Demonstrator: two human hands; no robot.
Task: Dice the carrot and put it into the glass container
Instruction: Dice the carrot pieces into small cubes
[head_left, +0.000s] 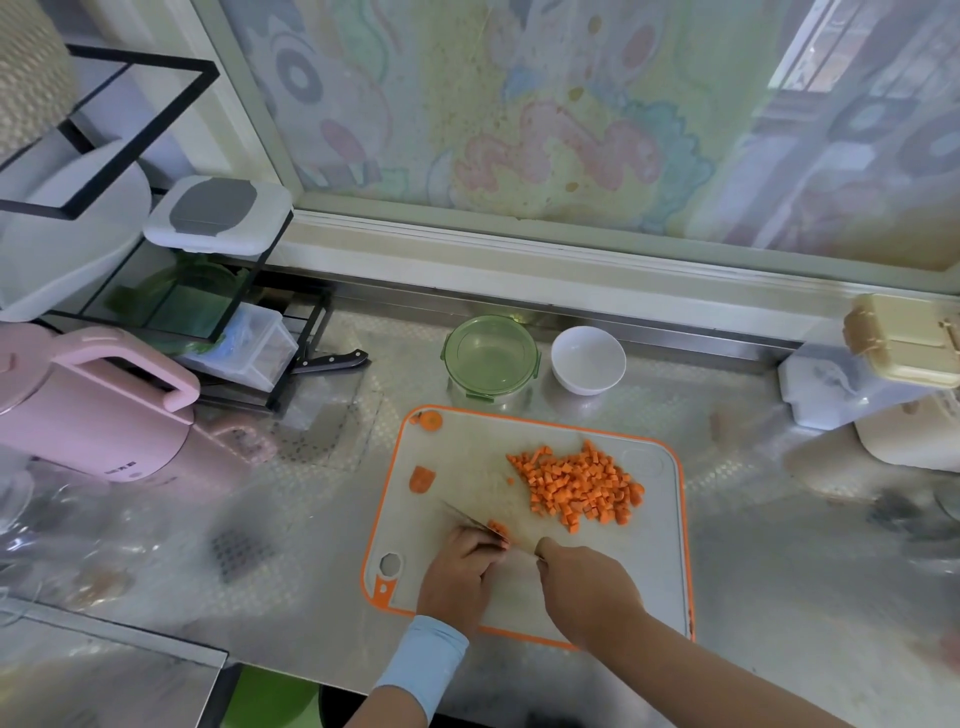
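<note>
Head view, cutting board (519, 436): everything here is placed from it.
Left hand (460, 569): at the board's near edge, fingers curled tight on the last carrot bit (498, 529) so it cannot roll.
Right hand (587, 582): beside it, fingers wrapped round the knife (467, 517) to chop.
Carrot dice (576, 488): piled on the board's far right, away from the blade.
Glass container (491, 356): just behind the board, close for scooping. No orange shows inside.

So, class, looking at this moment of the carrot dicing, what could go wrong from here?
1. The carrot piece under the left hand is small, and the knife in the right hand cuts close beside it: a slip could nick a finger.
2. The diced pile must cross from the cutting board to the glass container behind it; cubes may scatter.
</note>
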